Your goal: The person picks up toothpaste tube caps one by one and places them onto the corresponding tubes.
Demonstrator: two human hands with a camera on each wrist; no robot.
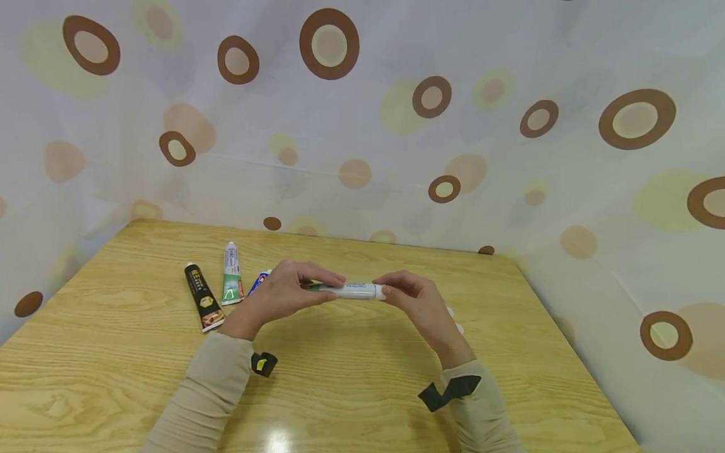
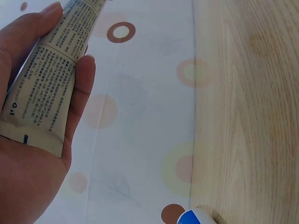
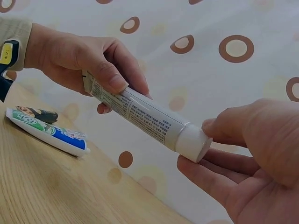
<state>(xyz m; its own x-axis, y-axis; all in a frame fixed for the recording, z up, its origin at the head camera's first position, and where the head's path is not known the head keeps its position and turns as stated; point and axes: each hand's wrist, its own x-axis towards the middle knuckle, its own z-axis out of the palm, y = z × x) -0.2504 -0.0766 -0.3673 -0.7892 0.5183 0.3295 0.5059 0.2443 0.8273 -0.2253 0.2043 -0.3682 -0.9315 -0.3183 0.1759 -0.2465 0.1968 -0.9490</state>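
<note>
A white toothpaste tube [image 1: 358, 290] is held level above the table between both hands. My left hand [image 1: 287, 290] grips its body near the flat crimped end, thumb on one side and fingers on the other. With thumb and fingertips my right hand [image 1: 415, 303] pinches the white cap [image 3: 193, 143], which sits on the tube's end. Small print covers the side of the tube [image 2: 51, 70] seen in the left wrist view.
Left on the wooden table [image 1: 351, 390] lie a black toothpaste tube [image 1: 202, 297], a green-and-white tube [image 1: 231, 277] and a blue tube [image 1: 259, 280] partly behind my left hand. Small white objects [image 1: 459, 328] show beside my right wrist. A patterned sheet [image 1: 362, 126] hangs behind.
</note>
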